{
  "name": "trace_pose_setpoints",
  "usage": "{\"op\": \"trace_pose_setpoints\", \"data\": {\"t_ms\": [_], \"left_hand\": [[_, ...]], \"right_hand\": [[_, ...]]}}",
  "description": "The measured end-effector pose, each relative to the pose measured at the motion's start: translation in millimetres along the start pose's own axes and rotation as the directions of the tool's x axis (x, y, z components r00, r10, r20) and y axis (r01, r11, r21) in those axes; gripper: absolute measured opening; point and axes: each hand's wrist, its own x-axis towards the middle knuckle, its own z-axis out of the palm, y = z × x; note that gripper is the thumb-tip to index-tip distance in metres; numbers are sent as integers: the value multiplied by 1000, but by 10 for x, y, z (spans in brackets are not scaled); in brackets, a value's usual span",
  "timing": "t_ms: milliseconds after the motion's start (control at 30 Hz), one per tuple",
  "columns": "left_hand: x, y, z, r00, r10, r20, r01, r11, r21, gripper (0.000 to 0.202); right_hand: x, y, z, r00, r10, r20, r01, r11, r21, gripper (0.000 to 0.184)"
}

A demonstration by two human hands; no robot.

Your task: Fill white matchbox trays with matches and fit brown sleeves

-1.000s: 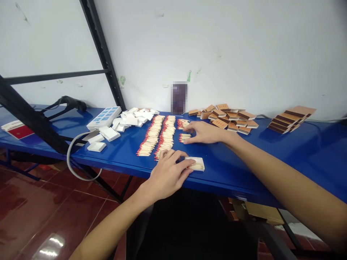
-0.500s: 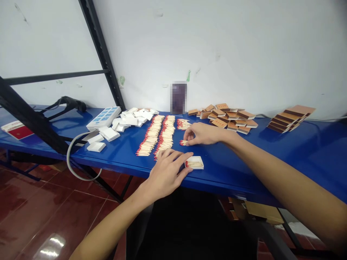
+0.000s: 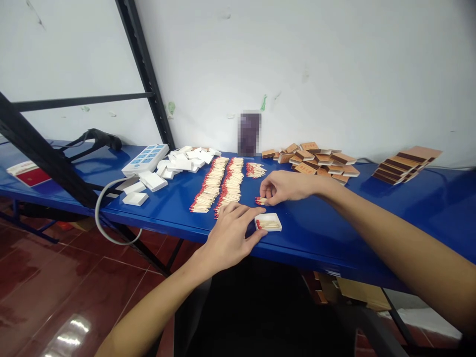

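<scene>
My left hand (image 3: 236, 233) grips the left end of a white matchbox tray (image 3: 275, 229) near the table's front edge, thumb and fingers on opposite sides. Red-tipped matches (image 3: 267, 224) lie inside that tray. Just behind it, my right hand (image 3: 280, 188) pinches a small bunch of matches (image 3: 261, 201), red heads pointing left. Two long rows of matches, one on the left (image 3: 210, 186) and one closer to my hands (image 3: 231, 183), run back from the front. A smaller heap of matches (image 3: 255, 170) lies behind my right hand.
White empty trays (image 3: 182, 162) are piled back left beside a white-and-blue power strip (image 3: 146, 159) with a grey cable. Brown matchbox sleeves (image 3: 316, 158) form a pile back right; more sleeves (image 3: 405, 166) are stacked farther right. A black metal frame (image 3: 145, 69) rises at left.
My right hand, with the bunch of matches, has come slightly nearer the tray. My left hand keeps its hold on the tray. The whole view has shifted a little.
</scene>
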Motion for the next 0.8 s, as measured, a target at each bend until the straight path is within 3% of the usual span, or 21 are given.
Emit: {"op": "trace_pose_setpoints", "data": {"t_ms": [433,800], "left_hand": [[-5,-5,-3,999,-53,-8,52,998,-47,48],[-1,-1,9,997,-79,-19,77,994,-76,58]], "right_hand": [[-81,-83,14,999,-30,-17,28,994,-102,16],[-242,-104,-79,994,-95,-45,95,995,-11,19]]}}
